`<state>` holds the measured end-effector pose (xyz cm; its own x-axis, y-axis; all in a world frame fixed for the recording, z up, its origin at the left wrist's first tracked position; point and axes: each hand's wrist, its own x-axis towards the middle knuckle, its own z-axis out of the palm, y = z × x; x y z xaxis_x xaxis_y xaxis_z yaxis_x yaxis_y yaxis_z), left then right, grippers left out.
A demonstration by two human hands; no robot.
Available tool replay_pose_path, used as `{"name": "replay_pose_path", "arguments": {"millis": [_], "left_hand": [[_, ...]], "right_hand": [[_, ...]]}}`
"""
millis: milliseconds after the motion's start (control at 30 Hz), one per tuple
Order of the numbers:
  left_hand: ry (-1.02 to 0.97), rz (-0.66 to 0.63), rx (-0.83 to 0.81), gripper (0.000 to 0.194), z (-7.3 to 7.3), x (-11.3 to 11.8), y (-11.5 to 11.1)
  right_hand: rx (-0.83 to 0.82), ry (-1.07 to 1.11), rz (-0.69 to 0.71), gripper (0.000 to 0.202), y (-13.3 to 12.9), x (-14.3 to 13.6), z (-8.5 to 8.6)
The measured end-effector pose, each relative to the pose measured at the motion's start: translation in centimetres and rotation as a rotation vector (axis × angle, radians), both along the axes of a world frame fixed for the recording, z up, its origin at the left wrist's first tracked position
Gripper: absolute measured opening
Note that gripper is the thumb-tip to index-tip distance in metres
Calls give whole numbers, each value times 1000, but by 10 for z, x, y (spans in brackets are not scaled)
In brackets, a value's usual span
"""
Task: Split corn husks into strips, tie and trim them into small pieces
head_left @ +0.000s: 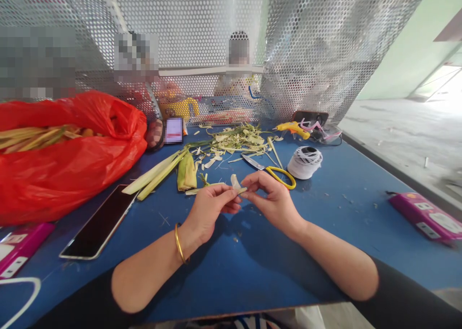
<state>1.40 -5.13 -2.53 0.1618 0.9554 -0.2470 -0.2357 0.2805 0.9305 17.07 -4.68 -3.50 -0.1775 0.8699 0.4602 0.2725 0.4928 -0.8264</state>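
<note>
Both hands meet over the middle of the blue table (pixel 224 266), pinching one small pale green strip of plant stalk (pixel 242 190). My left hand (pixel 215 205), with a gold bangle at its wrist, is closed on the strip's left end. Thumb and fingertips of my right hand (pixel 270 196) grip its other end, where a thin whitish flap (pixel 235 181) curls upward. Just beyond the right hand lie yellow-handled scissors (pixel 269 169), blades apart. A cut green stalk piece (pixel 186 172) and long pale stalks (pixel 159 175) rest beyond the left hand.
Shavings (pixel 240 141) are heaped at the back. White string (pixel 305 163) and a yellow glue gun (pixel 294 128) stand right. A red plastic bag (pixel 72 175) of stalks and a phone (pixel 101 223) lie left. Purple power strips (pixel 428 216) flank both sides; perforated metal (pixel 195 26) borders the back.
</note>
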Motion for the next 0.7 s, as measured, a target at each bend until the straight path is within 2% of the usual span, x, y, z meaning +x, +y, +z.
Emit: {"name": "replay_pose_path", "arguments": {"millis": [100,200,367,567,700], "left_hand": [[-42,-19,-47,24,0,-1,0],[-42,-28,-55,23,0,0,-1],[-14,37,9,16,-2,2,-1],[44,68,138,7,-4,4,-2],[97,46,185,6,-2,5,-3]], "right_hand": [[158,-78,7,5,0,1,1],[201,-132,15,12,-1,2,1],[115,-174,-17,11,-1,1,0],[-124,-101,-5,8,-2,-1,-1],[-152,-55,-25,6,-1,-2,-2]]}}
